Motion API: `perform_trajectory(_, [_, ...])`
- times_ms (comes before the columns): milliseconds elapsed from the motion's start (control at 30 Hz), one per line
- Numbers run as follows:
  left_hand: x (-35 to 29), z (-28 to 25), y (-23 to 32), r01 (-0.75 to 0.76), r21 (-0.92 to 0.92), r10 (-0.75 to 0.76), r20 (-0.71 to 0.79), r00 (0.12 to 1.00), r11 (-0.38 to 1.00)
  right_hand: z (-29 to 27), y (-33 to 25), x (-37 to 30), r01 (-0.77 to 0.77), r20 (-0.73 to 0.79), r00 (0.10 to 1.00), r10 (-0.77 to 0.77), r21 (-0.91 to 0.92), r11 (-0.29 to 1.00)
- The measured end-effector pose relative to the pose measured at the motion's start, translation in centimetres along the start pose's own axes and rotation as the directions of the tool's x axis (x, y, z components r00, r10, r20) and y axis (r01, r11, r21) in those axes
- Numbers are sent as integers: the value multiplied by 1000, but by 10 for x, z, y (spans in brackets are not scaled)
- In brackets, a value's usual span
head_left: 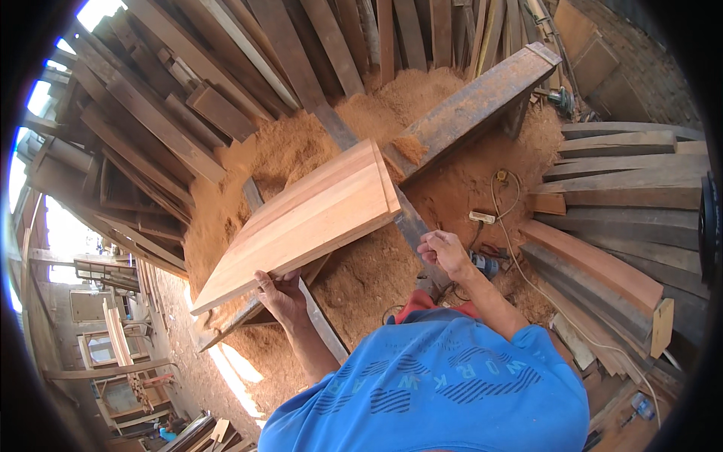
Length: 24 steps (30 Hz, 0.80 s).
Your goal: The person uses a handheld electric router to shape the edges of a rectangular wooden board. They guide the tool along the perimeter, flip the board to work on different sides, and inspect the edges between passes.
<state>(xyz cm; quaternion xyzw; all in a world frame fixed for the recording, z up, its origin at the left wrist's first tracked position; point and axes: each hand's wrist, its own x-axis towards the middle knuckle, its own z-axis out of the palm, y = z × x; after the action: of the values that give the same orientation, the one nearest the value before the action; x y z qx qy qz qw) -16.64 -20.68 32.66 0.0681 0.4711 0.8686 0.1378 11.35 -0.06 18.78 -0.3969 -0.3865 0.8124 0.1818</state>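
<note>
A broad, reddish-brown wooden panel (301, 218) lies slantwise across a dark workbench, with a stepped edge at its far right end. My left hand (282, 298) grips its near edge toward the left corner, thumb at the upper edge and fingers partly hidden below. My right hand (446, 253) is apart from the panel, just off its right end, above a dark crossbar (409, 218). Its fingers are curled and pinched together; whatever they hold, if anything, is too small to make out.
A long, dusty bench beam (482, 102) runs to the far right. Sawdust (286, 147) covers the ground. Many planks (218, 113) lean at the back and left; more boards (625, 173) are stacked right. A power tool (484, 265), a white socket block (482, 217) and a cord (520, 256) lie beside my right arm.
</note>
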Motion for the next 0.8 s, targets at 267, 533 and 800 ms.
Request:
perform_trajectory(267, [-10, 2, 1, 20, 23, -20, -15, 1000, 1000, -2, -2, -12, -4, 11, 1000, 4, 21, 1000])
perform_trajectory(533, [11, 6, 5, 16, 95, -19, 25, 1000, 995, -4, -17, -22, 51, -6, 999, -51, 26, 998])
perform_trajectory(800, [26, 11, 3, -12, -103, 23, 102, 994, 995, -34, 14, -48, 62, -60, 996, -61, 9, 998])
